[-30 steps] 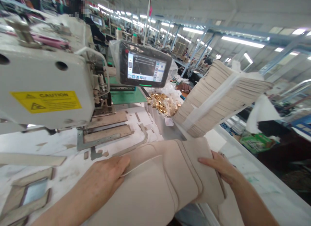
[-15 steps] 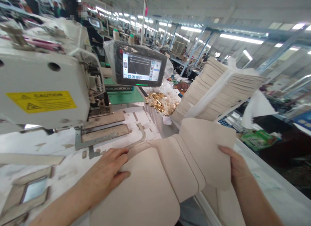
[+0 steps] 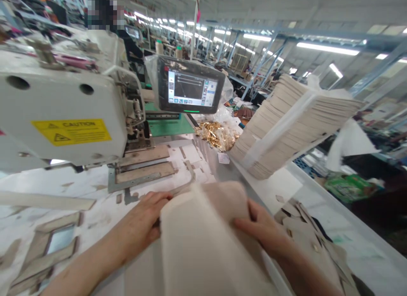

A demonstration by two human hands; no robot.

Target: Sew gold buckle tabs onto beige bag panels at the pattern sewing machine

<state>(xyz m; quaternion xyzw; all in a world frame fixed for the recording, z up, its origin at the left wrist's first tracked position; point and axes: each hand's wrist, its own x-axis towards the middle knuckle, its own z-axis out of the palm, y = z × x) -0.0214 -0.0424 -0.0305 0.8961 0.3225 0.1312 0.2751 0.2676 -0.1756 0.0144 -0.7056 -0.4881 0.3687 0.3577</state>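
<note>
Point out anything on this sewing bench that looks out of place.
Loose beige cut pieces lie in a jumble to the right of the right hand, unlike the neatly strapped stack behind them. They look dropped rather than placed.

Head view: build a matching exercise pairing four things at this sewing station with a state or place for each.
Things:
1. Caution label
2. Touchscreen
3. Stack of beige cut pieces
4. Beige panel

States:
A. Between the left hand and right hand
B. Lit, with clear plastic around it
C. Yellow, on the sewing machine
D. Bound with a white strap

Pairs: 1-C, 2-B, 3-D, 4-A
</note>
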